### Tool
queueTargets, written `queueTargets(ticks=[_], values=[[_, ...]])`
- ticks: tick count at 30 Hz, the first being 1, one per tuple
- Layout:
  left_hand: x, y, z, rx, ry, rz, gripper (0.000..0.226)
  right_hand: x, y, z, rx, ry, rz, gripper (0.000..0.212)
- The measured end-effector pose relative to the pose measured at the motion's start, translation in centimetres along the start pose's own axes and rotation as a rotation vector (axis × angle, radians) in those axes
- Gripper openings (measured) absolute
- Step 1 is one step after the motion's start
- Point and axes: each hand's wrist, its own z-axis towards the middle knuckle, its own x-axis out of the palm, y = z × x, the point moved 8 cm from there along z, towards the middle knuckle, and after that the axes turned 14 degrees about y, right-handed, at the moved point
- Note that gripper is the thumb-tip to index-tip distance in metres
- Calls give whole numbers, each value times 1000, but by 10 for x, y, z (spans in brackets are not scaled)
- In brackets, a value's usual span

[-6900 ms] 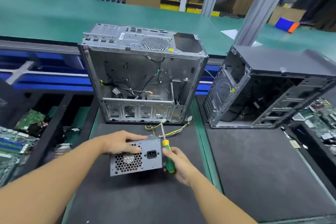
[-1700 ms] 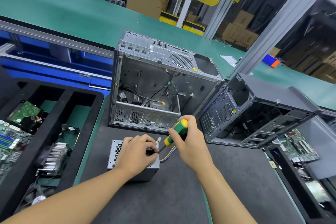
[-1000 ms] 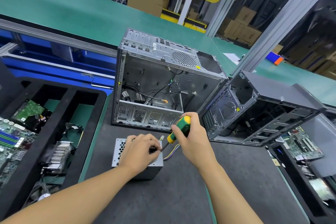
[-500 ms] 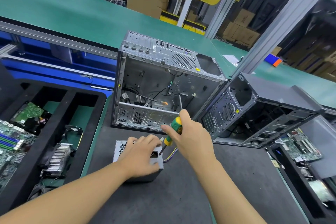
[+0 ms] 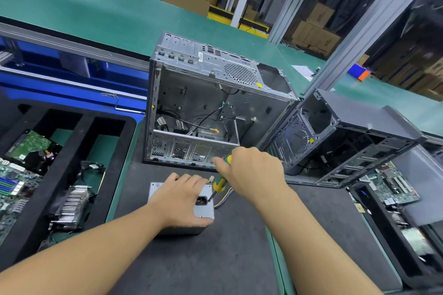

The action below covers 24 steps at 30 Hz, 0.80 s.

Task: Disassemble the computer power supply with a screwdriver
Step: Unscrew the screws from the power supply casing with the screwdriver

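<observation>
The power supply point(image 5: 206, 212) lay just in front of the silver case point(image 5: 203, 93). Your left hand point(image 5: 178, 201) curled its fingers point(image 5: 189, 179) over it, likely so it would not slide. Your right hand point(image 5: 251, 172) gripped the screwdriver point(image 5: 221, 183), its tip down on that box, likely to turn a screw.

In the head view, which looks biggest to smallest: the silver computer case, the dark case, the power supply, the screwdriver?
1. silver computer case and dark case: look alike, unranked.
2. power supply, partly under the left hand.
3. screwdriver, partly inside the right hand.
</observation>
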Motion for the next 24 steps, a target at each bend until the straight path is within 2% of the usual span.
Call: queueTargets(ticks=[3, 6, 10, 15, 19, 22, 24], values=[[3, 6, 2, 3, 42, 8, 107, 2, -5, 9, -29, 127, 63, 48], [3, 8, 3, 0, 64, -9, 105, 4, -11, 13, -52, 242, 53, 52], [1, 8, 3, -12, 79, -19, 102, -1, -8, 12, -95, 295, 28, 46], [0, 7, 2, -13, 78, -26, 94, 1, 21, 5, -300, 370, 11, 24], [2, 8, 2, -15, 85, -32, 95, 7, 13, 3, -255, 457, 49, 23], [3, 8, 4, -19, 94, -37, 96, 7, 1, 3, -119, 428, 68, 43], [3, 8, 5, -20, 89, -35, 95, 3, 5, 2, -126, 308, -82, 33]])
